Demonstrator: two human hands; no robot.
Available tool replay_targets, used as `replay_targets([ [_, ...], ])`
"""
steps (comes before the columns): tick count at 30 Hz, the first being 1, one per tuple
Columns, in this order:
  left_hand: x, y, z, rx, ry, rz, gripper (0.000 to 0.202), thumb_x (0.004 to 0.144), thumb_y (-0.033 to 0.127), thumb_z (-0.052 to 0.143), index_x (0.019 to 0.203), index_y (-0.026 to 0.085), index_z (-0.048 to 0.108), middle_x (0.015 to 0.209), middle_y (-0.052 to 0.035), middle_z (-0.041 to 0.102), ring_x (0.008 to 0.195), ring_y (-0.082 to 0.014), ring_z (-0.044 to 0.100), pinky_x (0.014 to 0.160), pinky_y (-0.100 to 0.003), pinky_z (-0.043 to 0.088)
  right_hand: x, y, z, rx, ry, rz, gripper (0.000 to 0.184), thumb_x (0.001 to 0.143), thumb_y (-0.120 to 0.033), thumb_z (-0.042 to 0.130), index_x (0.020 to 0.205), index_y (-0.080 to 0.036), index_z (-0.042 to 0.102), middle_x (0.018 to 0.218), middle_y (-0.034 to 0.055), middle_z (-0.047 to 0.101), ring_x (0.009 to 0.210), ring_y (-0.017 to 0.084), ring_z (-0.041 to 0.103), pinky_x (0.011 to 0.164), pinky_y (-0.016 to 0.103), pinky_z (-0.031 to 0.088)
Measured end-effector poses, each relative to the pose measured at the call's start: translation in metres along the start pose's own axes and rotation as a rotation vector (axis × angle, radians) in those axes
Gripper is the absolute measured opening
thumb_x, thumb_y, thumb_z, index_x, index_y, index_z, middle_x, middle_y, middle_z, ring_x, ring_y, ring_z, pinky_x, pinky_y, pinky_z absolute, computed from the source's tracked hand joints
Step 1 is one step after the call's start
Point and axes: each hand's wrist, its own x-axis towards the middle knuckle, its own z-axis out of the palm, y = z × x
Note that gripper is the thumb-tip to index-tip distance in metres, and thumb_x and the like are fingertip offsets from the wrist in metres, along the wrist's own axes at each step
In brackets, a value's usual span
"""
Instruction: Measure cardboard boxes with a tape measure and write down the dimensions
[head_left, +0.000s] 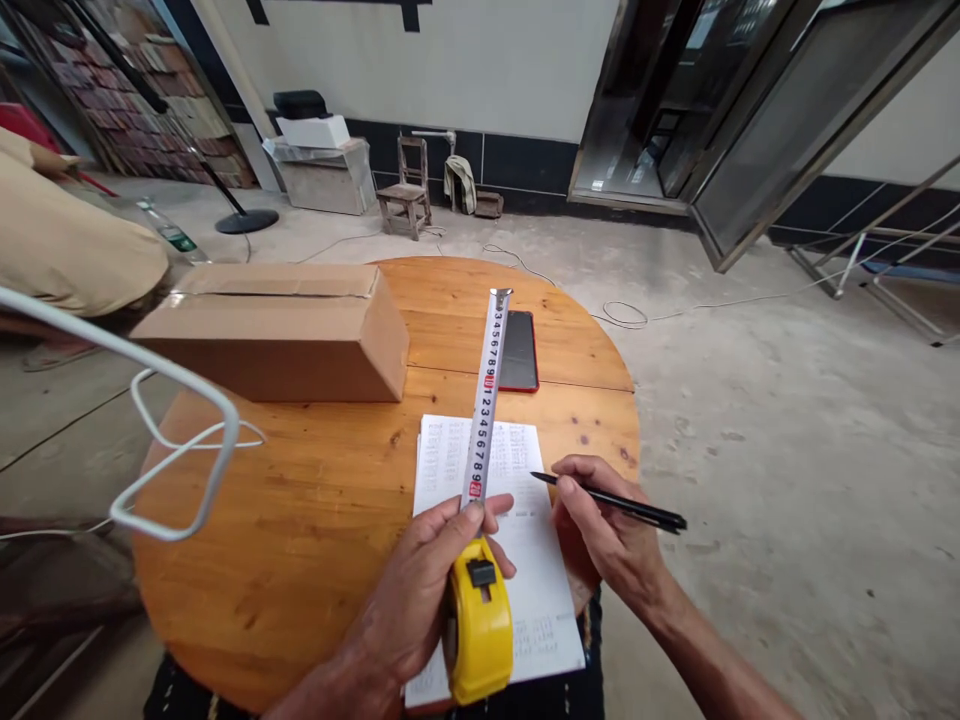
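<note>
My left hand (427, 570) is closed around a yellow tape measure (484, 630), thumb pressing on its blade near the red 20 mark. The pulled-out blade (487, 400) points away from me over the table, its metal end hook at the far tip. Between thumb and fingers of my right hand (615, 530) is a black pen (622, 502), its tip pointing left over the paper. Sheets of paper (517, 580) with handwritten columns lie below both hands. Just past the paper, partly behind the blade, lies a dark phone (520, 350) with a red edge.
A closed cardboard box (285, 340) sits on the left of the round wooden table (315, 500). A bent white frame (210, 400) crosses in front at the left. Beyond are a small wooden chair (406, 190), a stand base (247, 220) and a loose cable (626, 315) on the floor.
</note>
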Motion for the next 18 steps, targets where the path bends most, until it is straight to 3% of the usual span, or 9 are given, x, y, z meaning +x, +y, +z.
replay_targets([
  [4,0.009,0.004,-0.003,0.056,-0.05,0.027,0.024,0.087,0.036,0.054,0.077,0.016,0.061,0.068,-0.0064,0.07,0.064,-0.0139,0.057,0.056,-0.022,0.038,0.003,0.002,0.01,-0.009,-0.052,-0.002,0.017,0.091,-0.029,0.049,0.095,-0.02,0.062,0.069,-0.0005,0.065,0.061,0.013,0.061,0.06,0.023,0.049],
  [10,0.016,0.004,-0.012,0.069,-0.062,0.022,0.023,0.087,0.037,0.054,0.075,0.019,0.061,0.073,-0.01,0.072,0.108,-0.0246,0.055,0.061,-0.024,0.037,-0.004,0.005,0.026,0.018,0.072,0.155,0.017,0.092,-0.035,0.048,0.091,-0.021,0.058,0.068,-0.002,0.061,0.062,0.013,0.056,0.057,0.023,0.045],
  [15,0.016,0.009,-0.015,0.07,-0.037,0.011,0.026,0.085,0.039,0.056,0.071,0.018,0.063,0.077,-0.0109,0.073,0.109,-0.0264,0.055,0.065,-0.026,0.038,-0.005,0.002,0.03,-0.018,0.052,0.186,0.02,0.091,-0.038,0.047,0.09,-0.021,0.058,0.07,-0.0016,0.061,0.063,0.013,0.054,0.058,0.023,0.043],
  [18,0.016,0.011,-0.016,0.084,-0.022,0.008,0.029,0.084,0.04,0.056,0.069,0.016,0.064,0.085,-0.0116,0.073,0.092,-0.0243,0.06,0.063,-0.026,0.038,-0.004,0.0,0.03,-0.029,0.032,0.18,0.021,0.091,-0.038,0.046,0.091,-0.021,0.058,0.07,-0.0015,0.06,0.061,0.013,0.052,0.057,0.023,0.043],
])
